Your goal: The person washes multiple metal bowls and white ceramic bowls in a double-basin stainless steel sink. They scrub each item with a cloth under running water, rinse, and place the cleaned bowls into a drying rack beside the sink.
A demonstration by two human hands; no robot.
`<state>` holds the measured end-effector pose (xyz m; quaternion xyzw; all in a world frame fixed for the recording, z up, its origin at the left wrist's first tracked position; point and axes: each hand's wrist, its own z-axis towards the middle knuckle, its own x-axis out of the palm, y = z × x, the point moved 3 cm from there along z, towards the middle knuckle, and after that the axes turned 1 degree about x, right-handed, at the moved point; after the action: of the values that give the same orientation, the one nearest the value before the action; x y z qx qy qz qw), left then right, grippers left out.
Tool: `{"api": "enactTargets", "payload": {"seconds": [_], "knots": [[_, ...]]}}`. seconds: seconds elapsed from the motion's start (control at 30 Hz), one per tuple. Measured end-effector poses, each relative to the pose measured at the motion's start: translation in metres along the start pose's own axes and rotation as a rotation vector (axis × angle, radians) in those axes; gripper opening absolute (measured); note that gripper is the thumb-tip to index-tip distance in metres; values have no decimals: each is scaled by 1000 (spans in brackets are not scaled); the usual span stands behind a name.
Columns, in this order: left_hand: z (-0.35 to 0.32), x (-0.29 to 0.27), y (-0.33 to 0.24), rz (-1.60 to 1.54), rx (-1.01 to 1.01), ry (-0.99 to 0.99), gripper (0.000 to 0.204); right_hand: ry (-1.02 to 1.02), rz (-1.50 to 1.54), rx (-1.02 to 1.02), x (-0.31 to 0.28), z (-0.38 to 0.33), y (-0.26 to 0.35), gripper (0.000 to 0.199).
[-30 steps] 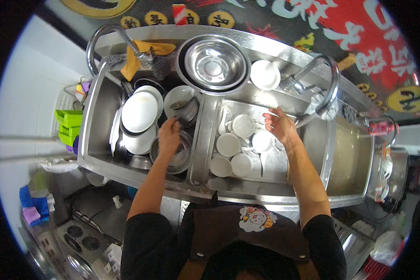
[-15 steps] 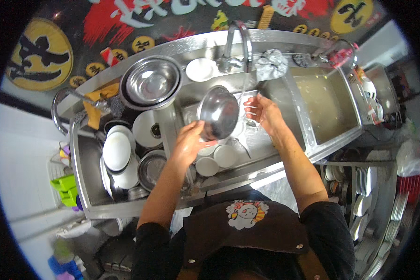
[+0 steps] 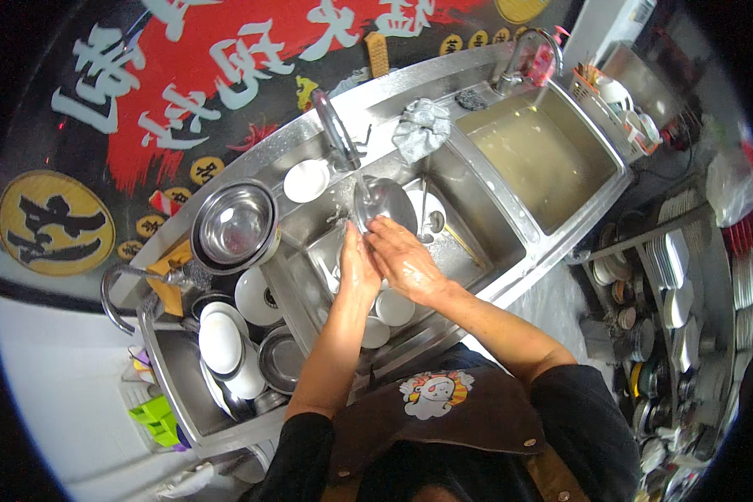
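A shiny metal bowl is tilted under the tap in the middle basin, and water splashes by its left side. My left hand grips its near left edge, the fingertips partly hidden. Close against it, my right hand has its fingers over the bowl's near side, wet and slightly bent. Below the hands, small white bowls lie in the basin. To the right of the metal bowl are a white dish, a ladle and a long thin utensil.
Nested metal bowls stand on the left divider. The left basin holds stacked white plates and a dark metal pan. A white bowl and a grey cloth lie on the back ledge. Cloudy water fills the right basin.
My right hand, open and apart from the bowl before, now rests on it beside my left. The metal bowl has come under the tap's stream. The whole view has turned.
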<state>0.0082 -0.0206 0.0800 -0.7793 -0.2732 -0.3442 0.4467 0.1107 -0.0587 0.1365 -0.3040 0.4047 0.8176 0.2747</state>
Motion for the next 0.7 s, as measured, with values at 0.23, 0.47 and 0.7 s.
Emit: {"api": "enactTargets", "payload": {"seconds": [0.23, 0.47, 0.7], "knots": [[-32, 2, -1, 189, 27, -114, 46, 17, -44, 266, 37, 58, -44, 41], [-35, 2, -19, 35, 1, 47, 49, 292, 1363, 1105, 74, 31, -149, 62], [12, -99, -17, 145, -99, -119, 58, -126, 1710, 1169, 67, -9, -95, 46]]}}
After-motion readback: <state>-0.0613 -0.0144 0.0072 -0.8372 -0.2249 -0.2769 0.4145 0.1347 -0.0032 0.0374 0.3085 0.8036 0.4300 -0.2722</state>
